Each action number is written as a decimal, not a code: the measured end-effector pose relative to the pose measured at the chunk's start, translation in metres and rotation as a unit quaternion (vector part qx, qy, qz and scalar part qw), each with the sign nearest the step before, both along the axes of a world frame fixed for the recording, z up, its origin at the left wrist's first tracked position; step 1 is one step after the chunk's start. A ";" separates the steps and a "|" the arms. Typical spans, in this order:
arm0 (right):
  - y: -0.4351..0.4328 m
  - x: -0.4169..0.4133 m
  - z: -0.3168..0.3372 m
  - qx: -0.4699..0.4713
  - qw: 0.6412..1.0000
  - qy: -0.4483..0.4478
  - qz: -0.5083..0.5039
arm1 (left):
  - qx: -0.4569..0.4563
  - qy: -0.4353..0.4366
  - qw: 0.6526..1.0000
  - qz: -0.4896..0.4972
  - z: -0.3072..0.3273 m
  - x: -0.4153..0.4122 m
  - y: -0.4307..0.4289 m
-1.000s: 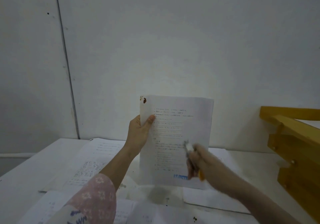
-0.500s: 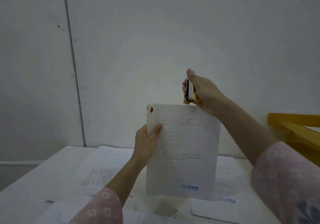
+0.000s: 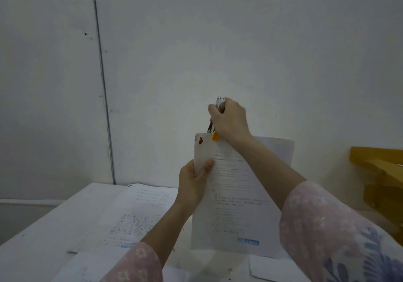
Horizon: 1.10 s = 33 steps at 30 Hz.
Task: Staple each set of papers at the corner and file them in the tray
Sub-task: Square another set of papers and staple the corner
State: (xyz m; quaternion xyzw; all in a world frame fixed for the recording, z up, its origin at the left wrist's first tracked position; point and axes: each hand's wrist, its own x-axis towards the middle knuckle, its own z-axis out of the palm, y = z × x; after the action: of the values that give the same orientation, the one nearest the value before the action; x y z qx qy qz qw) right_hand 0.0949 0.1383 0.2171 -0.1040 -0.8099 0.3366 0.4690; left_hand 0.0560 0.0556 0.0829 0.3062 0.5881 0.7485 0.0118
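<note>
Within right grip point(image 3: 229, 121), stapler point(image 3: 215, 137) atop papers point(image 3: 235, 196)

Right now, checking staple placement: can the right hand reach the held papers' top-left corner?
Probably yes: the right hand has the stapler at the papers top edge beside that corner; the left hand grips lower down.

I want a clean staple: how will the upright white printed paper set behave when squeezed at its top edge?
Likely light and floppy: the white printed paper set is thin, gripped only at its left edge by the left hand. Its right side may swing. The top probably steadies where the yellow-and-metal stapler in the right hand sits.
</note>
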 end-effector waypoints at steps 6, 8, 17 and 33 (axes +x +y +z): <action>-0.011 -0.013 -0.012 0.080 0.996 -0.032 -0.028 | -0.034 0.025 0.999 0.026 -0.001 -0.002 0.000; -0.014 -0.016 -0.013 0.090 0.995 -0.039 -0.035 | -0.038 0.028 0.998 0.030 -0.002 -0.003 0.000; -0.031 -0.022 -0.015 0.042 0.997 -0.001 -0.067 | -0.042 0.039 0.998 0.033 -0.002 -0.001 0.000; -0.027 -0.030 -0.024 0.003 0.995 0.101 -0.020 | -0.061 0.059 0.994 0.066 -0.004 -0.001 0.004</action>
State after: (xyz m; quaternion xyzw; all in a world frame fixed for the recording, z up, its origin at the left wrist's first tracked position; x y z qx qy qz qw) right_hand 0.0649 0.1114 0.1936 -0.0843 -0.7571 0.3333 0.5555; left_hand 0.0547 0.0594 0.0790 0.3088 0.6511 0.6913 -0.0537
